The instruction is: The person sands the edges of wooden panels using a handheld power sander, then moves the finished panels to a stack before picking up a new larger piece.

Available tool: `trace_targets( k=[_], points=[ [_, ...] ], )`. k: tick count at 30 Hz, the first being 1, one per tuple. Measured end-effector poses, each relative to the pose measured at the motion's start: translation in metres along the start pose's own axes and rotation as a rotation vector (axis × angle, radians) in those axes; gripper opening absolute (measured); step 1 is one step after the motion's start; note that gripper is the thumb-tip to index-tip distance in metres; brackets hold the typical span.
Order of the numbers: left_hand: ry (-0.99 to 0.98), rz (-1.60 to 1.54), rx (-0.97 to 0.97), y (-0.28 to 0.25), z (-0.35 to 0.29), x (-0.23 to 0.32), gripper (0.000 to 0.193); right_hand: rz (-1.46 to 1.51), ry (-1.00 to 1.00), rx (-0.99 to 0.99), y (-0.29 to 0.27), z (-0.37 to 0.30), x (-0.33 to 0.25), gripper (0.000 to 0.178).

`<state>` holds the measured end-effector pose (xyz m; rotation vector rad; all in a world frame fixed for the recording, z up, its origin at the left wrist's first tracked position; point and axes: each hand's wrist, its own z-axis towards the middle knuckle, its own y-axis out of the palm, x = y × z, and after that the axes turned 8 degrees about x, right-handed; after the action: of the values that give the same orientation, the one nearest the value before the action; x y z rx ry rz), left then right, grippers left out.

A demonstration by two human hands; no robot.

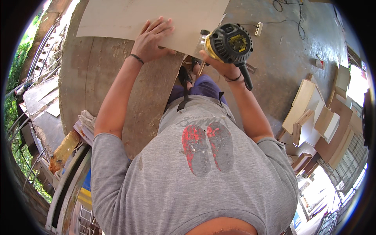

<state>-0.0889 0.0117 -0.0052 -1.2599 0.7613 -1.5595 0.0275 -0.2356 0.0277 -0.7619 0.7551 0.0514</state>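
Note:
A large pale sheet of board [117, 19] lies on a worn wooden worktop [82, 78]. My left hand [152, 41] rests flat on the sheet near its close edge, fingers stretched out and thumb to the side. At the sheet's right edge, my right hand [219, 64] grips a black and yellow trim router [231, 43]. The router's round black top faces up, and a thick black cord sleeve hangs from it over my right wrist. Its base and cutter are hidden, so I cannot tell whether the cutter touches the board.
On the concrete floor [274, 66] to the right are a white power strip [258, 29] and a black cable [290, 21]. Wooden panels and box parts [307, 109] are stacked at far right. A yellowish roll [64, 150] and a metal frame [68, 188] stand at lower left.

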Motion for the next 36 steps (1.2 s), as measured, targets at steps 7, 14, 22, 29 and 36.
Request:
trace_targets(
  k=[7, 14, 22, 29, 36],
  points=[
    [0.013, 0.001, 0.029, 0.006, 0.0, -0.003, 0.072, 0.07, 0.037, -0.028, 0.017, -0.043, 0.004, 0.033],
    [-0.005, 0.016, 0.016, 0.012, -0.003, 0.006, 0.07, 0.158, 0.151, -0.099, 0.012, -0.072, -0.02, 0.032],
    [0.325, -0.177, -0.093, 0.053, 0.02, 0.063, 0.039, 0.193, 0.258, 0.305, -0.065, -0.07, -0.029, 0.045],
    [0.427, -0.281, -0.096, 0.064, 0.052, 0.066, 0.023, 0.217, 0.4, 0.718, -0.126, -0.078, -0.012, 0.063],
    [0.342, -0.198, -0.063, 0.085, 0.096, 0.084, 0.027, 0.182, 0.47, 0.905, -0.152, -0.102, 0.005, 0.069]
  ],
)
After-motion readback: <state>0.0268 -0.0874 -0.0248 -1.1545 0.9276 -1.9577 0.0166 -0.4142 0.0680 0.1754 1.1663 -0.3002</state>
